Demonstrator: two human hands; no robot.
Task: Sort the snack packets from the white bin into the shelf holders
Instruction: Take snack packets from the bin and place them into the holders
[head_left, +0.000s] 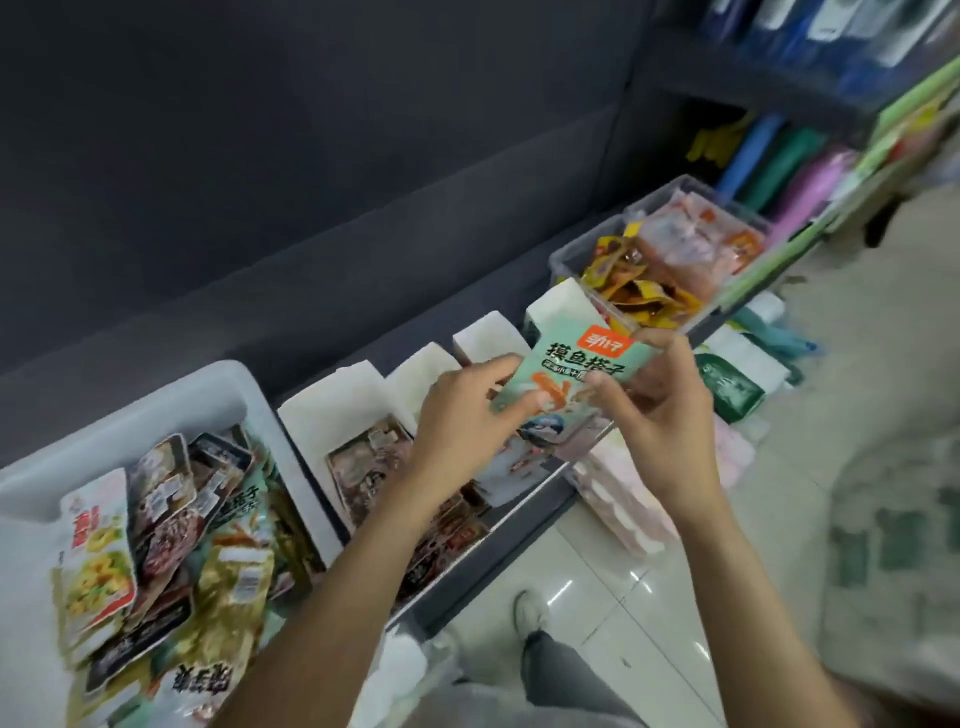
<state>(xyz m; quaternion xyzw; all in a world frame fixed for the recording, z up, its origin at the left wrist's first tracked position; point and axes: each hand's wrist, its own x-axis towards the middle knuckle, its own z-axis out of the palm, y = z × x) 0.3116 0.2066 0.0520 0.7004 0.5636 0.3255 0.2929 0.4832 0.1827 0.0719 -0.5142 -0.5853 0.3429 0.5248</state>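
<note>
Here, the left hand (462, 415) and right hand (657, 395) both pinch the green packet (576, 366) between curled fingers, probably to steady it above the white holders (332, 415) just beyond them.

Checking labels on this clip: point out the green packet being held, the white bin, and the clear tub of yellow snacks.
green packet (587, 364), head view, upper printed face.
white bin (208, 397), head view, far rim.
clear tub (563, 260), head view, left wall.

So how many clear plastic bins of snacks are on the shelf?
2, side by side at the shelf's right end: the nearer clear bin holds yellow-orange packets, the farther clear bin holds pink ones. More could sit out of frame.
</note>
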